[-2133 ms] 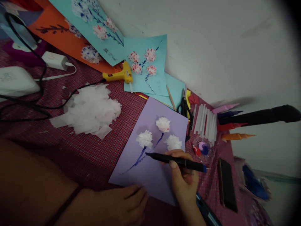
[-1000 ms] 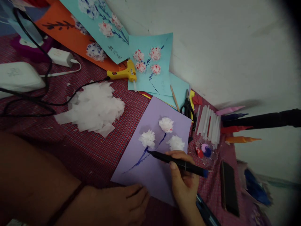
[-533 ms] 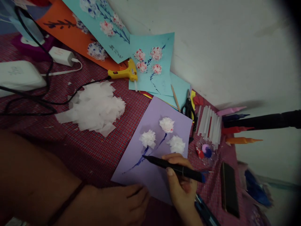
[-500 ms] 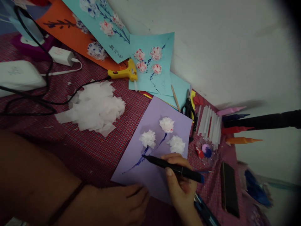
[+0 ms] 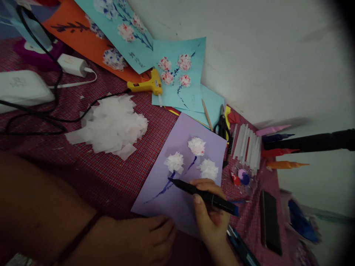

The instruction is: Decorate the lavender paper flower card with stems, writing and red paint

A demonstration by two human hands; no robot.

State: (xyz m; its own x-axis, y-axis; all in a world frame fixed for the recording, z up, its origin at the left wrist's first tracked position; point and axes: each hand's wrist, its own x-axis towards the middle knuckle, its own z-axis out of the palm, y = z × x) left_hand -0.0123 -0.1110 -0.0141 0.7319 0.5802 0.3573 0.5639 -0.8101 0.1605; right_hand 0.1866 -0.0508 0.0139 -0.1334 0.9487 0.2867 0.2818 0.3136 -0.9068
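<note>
A lilac paper sheet (image 5: 183,136) lies on the red checked cloth, carrying three white tissue flowers (image 5: 174,162) and blue painted stems. My right hand (image 5: 210,218) is closed round a black marker pen (image 5: 205,195), whose tip touches the sheet on the blue stem just below the left flower. My left hand (image 5: 146,240) rests flat with fingers together on the sheet's near edge, holding nothing.
A heap of white tissue pieces (image 5: 111,125) lies to the left. A yellow glue gun (image 5: 145,85), turquoise flower pictures (image 5: 177,74), scissors (image 5: 222,125), glue sticks (image 5: 246,146), a small paint palette (image 5: 241,176), coloured paint tubes (image 5: 277,151) and a black phone (image 5: 269,221) surround the sheet. Cables and chargers sit far left.
The pen tip has slid a little left and down along the blue stem, and my right hand has shifted slightly toward me. The left hand has stayed put.
</note>
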